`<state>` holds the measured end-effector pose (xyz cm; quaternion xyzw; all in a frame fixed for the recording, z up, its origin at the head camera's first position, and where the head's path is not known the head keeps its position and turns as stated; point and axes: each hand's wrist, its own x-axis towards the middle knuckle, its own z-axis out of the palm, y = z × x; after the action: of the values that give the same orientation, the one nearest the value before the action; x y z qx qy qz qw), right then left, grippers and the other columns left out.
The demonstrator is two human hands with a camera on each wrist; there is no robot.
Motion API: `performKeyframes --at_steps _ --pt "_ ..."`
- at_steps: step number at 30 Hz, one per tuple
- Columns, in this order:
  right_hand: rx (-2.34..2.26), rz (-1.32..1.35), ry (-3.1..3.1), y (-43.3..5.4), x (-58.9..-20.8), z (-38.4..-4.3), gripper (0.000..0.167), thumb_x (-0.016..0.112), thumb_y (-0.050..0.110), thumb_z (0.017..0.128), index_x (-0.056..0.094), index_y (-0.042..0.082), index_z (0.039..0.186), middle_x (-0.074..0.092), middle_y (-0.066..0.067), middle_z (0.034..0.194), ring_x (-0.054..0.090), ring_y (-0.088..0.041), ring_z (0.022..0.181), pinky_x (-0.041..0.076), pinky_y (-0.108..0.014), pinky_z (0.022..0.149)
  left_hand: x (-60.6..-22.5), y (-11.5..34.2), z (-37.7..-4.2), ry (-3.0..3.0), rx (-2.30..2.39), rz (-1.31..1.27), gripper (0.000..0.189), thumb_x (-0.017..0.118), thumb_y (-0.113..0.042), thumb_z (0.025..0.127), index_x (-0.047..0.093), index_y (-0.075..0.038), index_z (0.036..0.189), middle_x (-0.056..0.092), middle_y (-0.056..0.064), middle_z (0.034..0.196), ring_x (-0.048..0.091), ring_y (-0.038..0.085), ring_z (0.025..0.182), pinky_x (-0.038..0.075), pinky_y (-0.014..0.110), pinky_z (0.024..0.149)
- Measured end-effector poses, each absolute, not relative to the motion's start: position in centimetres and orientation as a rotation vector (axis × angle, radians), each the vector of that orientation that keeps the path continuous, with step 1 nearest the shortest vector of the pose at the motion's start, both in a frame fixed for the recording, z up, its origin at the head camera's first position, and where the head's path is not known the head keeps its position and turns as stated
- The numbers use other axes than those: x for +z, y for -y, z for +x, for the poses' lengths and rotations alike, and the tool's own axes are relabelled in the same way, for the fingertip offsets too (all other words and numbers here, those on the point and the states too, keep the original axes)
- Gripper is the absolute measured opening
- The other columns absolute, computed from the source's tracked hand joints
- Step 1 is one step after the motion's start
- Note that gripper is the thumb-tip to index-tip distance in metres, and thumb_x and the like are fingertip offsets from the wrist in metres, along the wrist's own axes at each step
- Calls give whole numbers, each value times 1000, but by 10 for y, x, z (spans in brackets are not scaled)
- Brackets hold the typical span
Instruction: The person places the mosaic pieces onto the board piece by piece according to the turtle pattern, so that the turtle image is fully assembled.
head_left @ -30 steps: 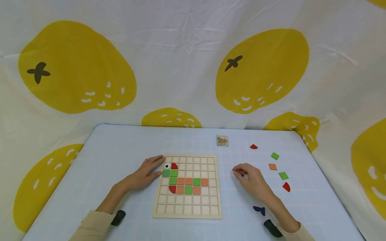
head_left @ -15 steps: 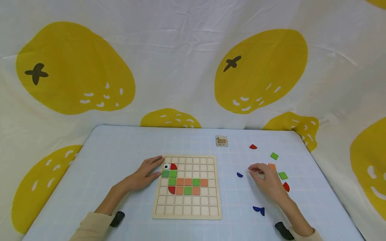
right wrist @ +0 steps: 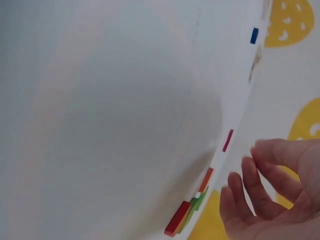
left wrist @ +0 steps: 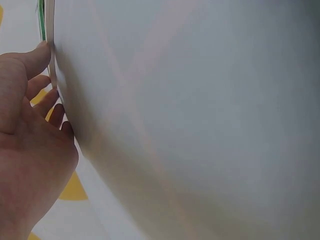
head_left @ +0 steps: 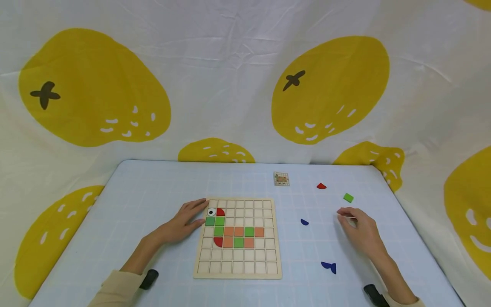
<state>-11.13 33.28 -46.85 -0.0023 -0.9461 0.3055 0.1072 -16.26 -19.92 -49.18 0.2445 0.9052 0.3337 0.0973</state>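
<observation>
A square wooden grid board (head_left: 238, 276) lies on the table with green, orange and red tiles and an eye tile (head_left: 211, 212) in its cells. My left hand (head_left: 180, 226) rests against the board's left edge, thumb and fingertips touching its rim in the left wrist view. On the right, my right hand (head_left: 360, 232) hovers over the table, its fingers loosely bent and no piece visible in them. Below it, in the right wrist view, lie an orange tile (right wrist: 206, 180), green tiles (right wrist: 200, 200) and a red quarter-round tile (right wrist: 177, 218); in the head view the hand hides these.
A blue half-round piece (head_left: 304, 222) lies right of the board, more blue pieces (head_left: 328, 267) nearer me. A red quarter-round tile (head_left: 321, 186) and a green tile (head_left: 348, 198) lie farther back. A small picture card (head_left: 281, 179) is behind the board. Lemon-print cloth hangs beyond the table.
My right hand has let go of the blue half-round piece, which now lies on the table, and has moved right over the loose tiles. The left hand stays at the board.
</observation>
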Motion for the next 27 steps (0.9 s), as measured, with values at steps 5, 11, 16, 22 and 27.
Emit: performKeyframes --at_steps 5,11,16,22,27 --pt "887 -116 2813 -345 -470 -109 26 67 10 100 67 -2 123 66 -23 121 59 -40 112 53 -42 95 -492 199 -163 -2681 986 727 61 60 -24 106 37 -6 159 30 18 165 25 43 148 29 67 115" --pt "907 -204 2866 -358 -472 -107 30 66 11 101 64 -5 126 58 -30 128 52 -49 118 46 -68 98 -492 199 -163 -2678 991 738 61 60 -24 106 37 -5 159 30 18 165 25 44 148 29 67 115" --pt "883 -222 2929 -368 -471 -104 34 67 10 99 62 -7 128 53 -35 130 49 -53 119 42 -71 99 -492 199 -162 -2680 992 746 61 60 -24 106 37 -4 159 31 19 164 25 44 148 28 67 115" --pt "842 -225 2981 -377 -474 -105 37 69 7 96 61 -9 129 53 -37 129 50 -53 116 44 -69 99 -491 199 -162 -2686 987 753 61 60 -23 105 38 -3 158 31 20 164 26 45 147 29 67 115" --pt "837 -181 2972 -382 -477 -104 35 68 3 95 62 -10 127 55 -37 125 55 -51 111 50 -65 93 -490 199 -162 -2686 992 757 61 60 -21 105 38 -2 158 31 21 164 26 45 147 29 67 115"
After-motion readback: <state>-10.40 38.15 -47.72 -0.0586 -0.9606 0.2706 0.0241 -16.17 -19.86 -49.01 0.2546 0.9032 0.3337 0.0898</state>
